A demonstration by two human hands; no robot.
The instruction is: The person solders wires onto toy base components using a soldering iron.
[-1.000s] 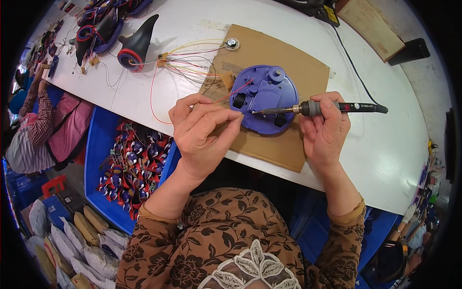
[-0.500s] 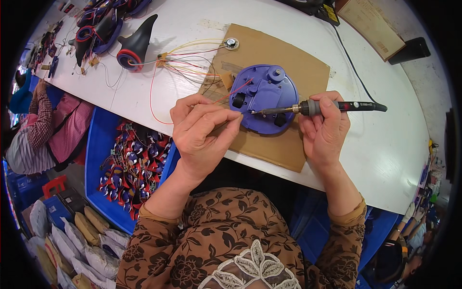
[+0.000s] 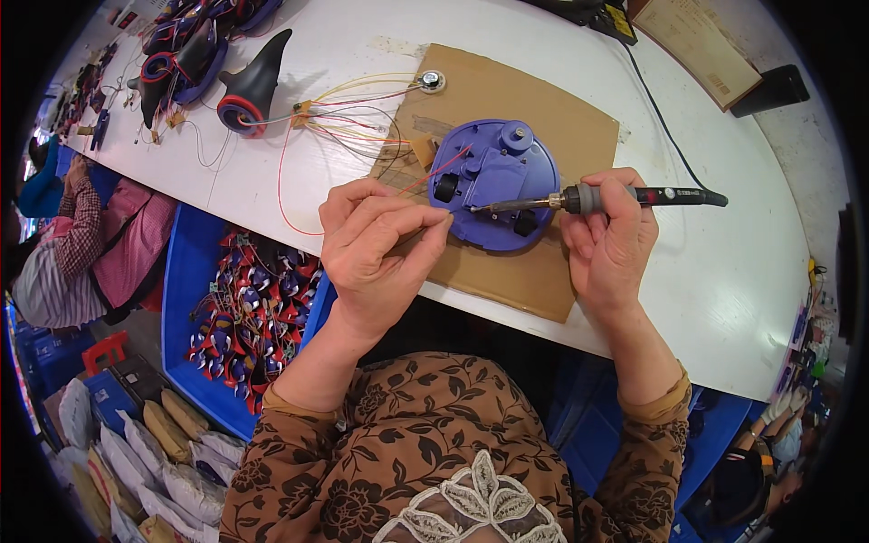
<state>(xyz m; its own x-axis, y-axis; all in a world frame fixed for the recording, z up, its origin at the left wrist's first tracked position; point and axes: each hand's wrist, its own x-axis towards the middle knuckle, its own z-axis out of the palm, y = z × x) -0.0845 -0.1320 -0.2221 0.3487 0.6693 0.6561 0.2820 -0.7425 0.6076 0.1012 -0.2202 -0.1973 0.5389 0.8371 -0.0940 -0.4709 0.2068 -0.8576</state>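
Note:
My right hand (image 3: 608,237) grips a soldering iron (image 3: 683,197) with a black handle. Its metal tip points left and reaches the near left part of a round purple plastic base (image 3: 496,181), just below a black wheel (image 3: 445,187). My left hand (image 3: 380,249) is closed, thumb and forefinger pinched beside the tip. A thin red wire (image 3: 282,195) loops into this hand; its end between the fingertips is too small to make out. The base lies on a brown cardboard sheet (image 3: 534,282). Beyond it, several coloured wires lead to a small round metal part (image 3: 432,81).
A black horn-shaped shell (image 3: 258,81) with a red ring lies wired at the left, other shells behind it. Below the table edge, a blue bin (image 3: 195,362) holds many red, white and purple parts. The iron's cord (image 3: 654,100) runs toward the back. Another person (image 3: 109,235) sits at left.
The purple base and both hands appear shifted very slightly left and up. The iron's tip stays by the base, and my left fingers remain pinched.

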